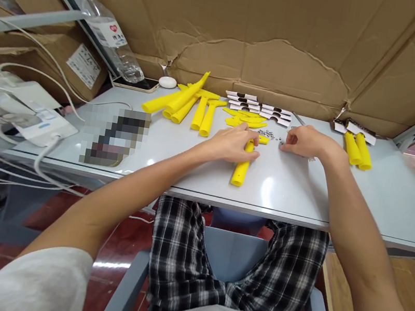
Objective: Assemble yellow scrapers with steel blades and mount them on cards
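Note:
My left hand (236,144) is closed around a yellow plastic T-shaped piece (241,171), a hollow tube with a crosspiece at its far end, lying on the table. My right hand (302,140) is pinched low over the table, right of a scatter of small metal screws (268,133). A small dark bit shows at its fingertips, too small to name. Behind the left hand lie flat yellow pointed strips (243,116). Several more yellow tubes (184,100), some with crosspieces, lie to the left.
White-and-black packaging cards (258,106) are stacked at the back. Two yellow tubes with cards (358,149) lie at the right. A blurred-out object (115,138), a phone (140,84), a plastic bottle (108,34) and a power strip (45,124) with cables are on the left. Cardboard (270,29) stands behind.

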Demonstrator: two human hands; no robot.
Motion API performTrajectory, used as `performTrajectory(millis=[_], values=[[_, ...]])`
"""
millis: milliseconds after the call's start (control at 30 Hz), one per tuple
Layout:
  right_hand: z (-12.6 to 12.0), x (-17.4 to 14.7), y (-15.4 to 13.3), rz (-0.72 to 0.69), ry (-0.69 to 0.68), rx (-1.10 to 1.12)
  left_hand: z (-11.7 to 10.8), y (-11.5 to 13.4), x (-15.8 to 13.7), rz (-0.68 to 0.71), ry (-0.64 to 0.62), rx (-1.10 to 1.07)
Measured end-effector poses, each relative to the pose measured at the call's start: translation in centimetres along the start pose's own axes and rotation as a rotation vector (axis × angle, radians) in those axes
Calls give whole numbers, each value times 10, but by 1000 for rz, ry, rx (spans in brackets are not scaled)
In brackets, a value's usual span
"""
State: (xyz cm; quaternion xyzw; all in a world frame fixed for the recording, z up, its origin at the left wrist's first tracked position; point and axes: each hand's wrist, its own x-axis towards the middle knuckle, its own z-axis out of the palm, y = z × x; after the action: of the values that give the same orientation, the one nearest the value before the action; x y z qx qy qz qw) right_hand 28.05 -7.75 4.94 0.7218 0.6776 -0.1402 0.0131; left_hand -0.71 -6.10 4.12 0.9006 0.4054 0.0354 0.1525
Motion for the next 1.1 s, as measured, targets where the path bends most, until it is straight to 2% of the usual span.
performTrajectory(millis=[167, 333, 567, 733, 967, 1100], values=[[-4, -4, -8, 67, -38, -94, 3, -3, -3, 10, 34, 52], [-7, -8, -12, 112, -82, -69, 8, -11, -2, 37, 67, 79], [-10, -14, -16, 106, -86, -36, 4, -9, -5, 102, 56, 102], [-8, -10, -12, 64, -78, -12, 5, -12, -5, 128, 94, 66], [-5, -5, -8, -44, 17, 11, 3, -28, 3, 228, 176, -119], [-1, -3, -11, -91, 75, 23, 0, -31, 5, 238, 160, -395]])
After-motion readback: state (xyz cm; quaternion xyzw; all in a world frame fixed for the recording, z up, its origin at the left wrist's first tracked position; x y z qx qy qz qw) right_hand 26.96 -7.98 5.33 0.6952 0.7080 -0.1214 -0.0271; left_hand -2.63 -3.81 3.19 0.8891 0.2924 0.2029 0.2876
